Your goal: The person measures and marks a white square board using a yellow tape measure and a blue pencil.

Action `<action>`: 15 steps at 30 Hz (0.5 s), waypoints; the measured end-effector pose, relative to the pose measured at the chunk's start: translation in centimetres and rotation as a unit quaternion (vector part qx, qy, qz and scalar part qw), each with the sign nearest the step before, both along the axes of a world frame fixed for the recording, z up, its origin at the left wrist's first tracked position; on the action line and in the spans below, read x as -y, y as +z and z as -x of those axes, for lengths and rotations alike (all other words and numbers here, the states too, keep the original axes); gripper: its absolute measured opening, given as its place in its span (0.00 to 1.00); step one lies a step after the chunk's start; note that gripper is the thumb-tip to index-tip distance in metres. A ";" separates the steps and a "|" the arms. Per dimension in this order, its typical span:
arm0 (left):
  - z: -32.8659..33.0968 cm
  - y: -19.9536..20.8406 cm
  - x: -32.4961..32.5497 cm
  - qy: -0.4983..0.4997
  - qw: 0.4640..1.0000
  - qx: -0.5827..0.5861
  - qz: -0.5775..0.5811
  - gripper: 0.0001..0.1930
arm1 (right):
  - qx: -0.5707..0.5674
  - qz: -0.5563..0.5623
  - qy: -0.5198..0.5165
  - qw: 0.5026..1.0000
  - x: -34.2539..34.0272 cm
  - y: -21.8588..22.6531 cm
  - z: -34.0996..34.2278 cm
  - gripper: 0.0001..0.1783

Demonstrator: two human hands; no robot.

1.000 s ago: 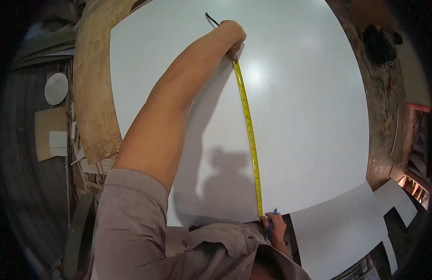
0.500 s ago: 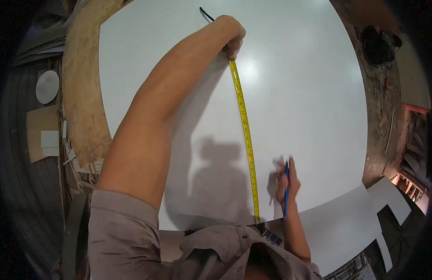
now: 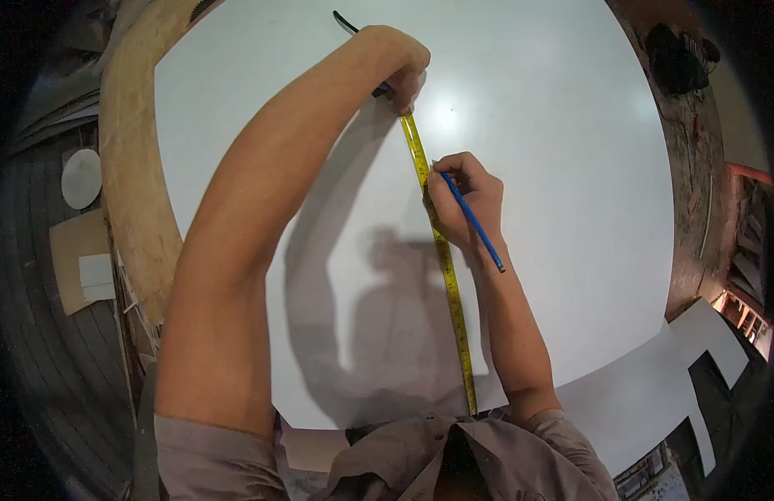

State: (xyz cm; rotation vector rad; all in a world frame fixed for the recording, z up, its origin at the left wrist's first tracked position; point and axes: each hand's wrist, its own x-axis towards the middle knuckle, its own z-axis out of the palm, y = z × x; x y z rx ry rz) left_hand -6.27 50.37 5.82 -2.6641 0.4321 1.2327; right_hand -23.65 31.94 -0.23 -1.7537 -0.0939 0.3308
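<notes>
Pinching pencil (image 3: 479,230), right hand (image 3: 477,190) curled at tape (image 3: 456,317)

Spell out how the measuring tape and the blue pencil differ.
The measuring tape is yellow with dark markings; the pencil is blue. The tape is much longer than the pencil. The tape runs across the white board; the pencil slants in the right hand. Both are narrow.

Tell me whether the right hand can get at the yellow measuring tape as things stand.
Probably yes: the right hand is right beside the yellow measuring tape, nothing visible blocking it, though it holds a blue pencil.
</notes>
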 end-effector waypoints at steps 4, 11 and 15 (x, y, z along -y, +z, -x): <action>0.5 0.4 0.4 0.006 1.000 0.021 -0.018 0.21 | 0.032 -0.009 -0.036 0.999 0.0 -0.5 -0.4 0.06; 0.1 1.6 0.7 0.009 1.000 -0.008 -0.023 0.18 | 0.023 0.040 -0.003 0.999 -0.5 1.1 0.2 0.09; -1.2 2.7 0.3 -0.007 0.993 -0.117 -0.023 0.17 | 0.122 0.086 0.003 0.989 -0.7 -1.2 0.4 0.11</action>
